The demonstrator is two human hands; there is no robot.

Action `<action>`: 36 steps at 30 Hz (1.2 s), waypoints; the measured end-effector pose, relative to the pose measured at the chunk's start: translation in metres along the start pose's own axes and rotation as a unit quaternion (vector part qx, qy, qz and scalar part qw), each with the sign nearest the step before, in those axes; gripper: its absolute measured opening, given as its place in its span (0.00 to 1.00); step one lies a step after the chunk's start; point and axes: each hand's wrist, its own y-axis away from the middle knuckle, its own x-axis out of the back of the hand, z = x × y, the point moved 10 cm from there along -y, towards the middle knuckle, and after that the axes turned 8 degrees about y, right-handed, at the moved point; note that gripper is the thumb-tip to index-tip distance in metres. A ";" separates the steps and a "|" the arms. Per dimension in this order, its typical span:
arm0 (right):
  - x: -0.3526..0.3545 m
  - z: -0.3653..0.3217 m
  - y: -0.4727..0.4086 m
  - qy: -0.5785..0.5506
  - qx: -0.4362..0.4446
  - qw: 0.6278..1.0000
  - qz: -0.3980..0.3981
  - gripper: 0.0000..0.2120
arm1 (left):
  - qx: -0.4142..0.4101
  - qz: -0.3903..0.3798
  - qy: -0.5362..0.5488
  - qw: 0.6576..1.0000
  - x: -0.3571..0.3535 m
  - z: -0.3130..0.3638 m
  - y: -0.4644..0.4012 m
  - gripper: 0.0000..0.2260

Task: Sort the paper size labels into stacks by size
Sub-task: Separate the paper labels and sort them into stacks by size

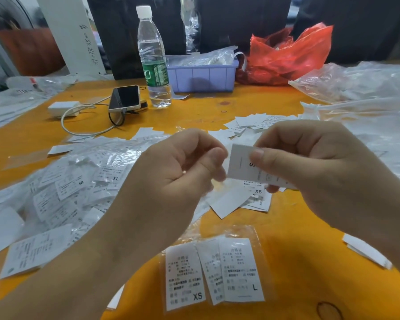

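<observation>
My right hand [316, 167] pinches a white paper size label [239, 163] between thumb and fingers, held above the orange table [217, 112]. My left hand [183, 167] is curled just left of that label, its thumb and fingertips close together; nothing shows in it. Below the hands lie three labels in a clear sleeve, one marked XS [185, 276] and one marked L [241, 270]. A small heap with an XS label [256, 195] sits under my right hand. A large loose pile of labels [62, 192], some marked M and XL, covers the left side.
At the back stand a water bottle [153, 58], a phone [125, 98] with charger and cable [64, 107], a purple bin [202, 76] and a red plastic bag [286, 56]. Clear plastic sheeting [360, 93] covers the right. More labels [256, 122] lie mid-table.
</observation>
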 end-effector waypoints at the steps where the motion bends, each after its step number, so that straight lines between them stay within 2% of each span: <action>1: 0.003 0.001 -0.001 -0.015 -0.006 1.000 0.010 0.07 | 0.008 0.001 0.015 1.000 0.001 -0.002 0.000 0.07; 5: -0.001 0.001 -0.001 -0.109 -0.026 0.994 -0.018 0.08 | 0.036 0.010 0.065 0.997 0.003 -0.010 -0.003 0.08; 8: -0.014 0.004 0.000 -0.184 -0.041 0.980 -0.062 0.03 | 0.064 -0.001 0.107 0.992 -0.001 -0.016 -0.002 0.08; 14: -0.023 0.005 0.002 -0.171 -0.038 0.979 -0.105 0.04 | 0.131 -0.018 0.193 0.972 -0.007 -0.026 -0.003 0.05; 19: -0.031 0.001 0.004 -0.182 -0.030 0.973 -0.137 0.02 | 0.147 -0.022 0.222 0.964 -0.009 -0.026 -0.002 0.09; 23: -0.030 -0.003 0.003 -0.206 -0.019 0.971 -0.121 0.02 | 0.126 -0.030 0.190 0.973 -0.012 -0.023 -0.002 0.06; 26: -0.024 -0.004 0.002 -0.212 -0.017 0.972 -0.097 0.04 | 0.146 -0.062 0.206 0.966 -0.018 -0.027 -0.001 0.09; 31: -0.019 -0.004 0.002 -0.231 -0.013 0.970 -0.074 0.07 | 0.230 -0.128 0.293 0.919 -0.032 -0.035 0.007 0.10; 34: -0.020 -0.005 0.003 -0.235 -0.005 0.969 -0.079 0.05 | 0.272 -0.176 0.367 0.872 -0.042 -0.038 0.014 0.08; 36: -0.020 -0.005 0.003 -0.241 -0.004 0.968 -0.076 0.04 | 0.284 -0.175 0.397 0.855 -0.042 -0.039 0.016 0.07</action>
